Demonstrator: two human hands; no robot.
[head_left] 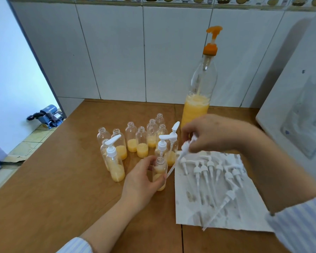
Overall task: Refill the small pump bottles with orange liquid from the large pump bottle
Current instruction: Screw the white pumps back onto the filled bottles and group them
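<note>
Two hands work over a brown table (44,179). The left hand (140,181) wraps its fingers around a small open bottle (160,172) with some orange liquid inside, and the bottle stands on the table. The right hand (212,134) pinches a white pump top (185,147), whose long tube slants down beside the mouth of that bottle. More small bottles (137,139) stand close together behind, most with no tops and a little orange liquid in them. Three have white pumps on. The big bottle (199,99) with an orange pump stands at the back near the tiled wall (117,52), about a third full. More white pump tops (217,172) lie on a paper towel (244,216) at the right.
</note>
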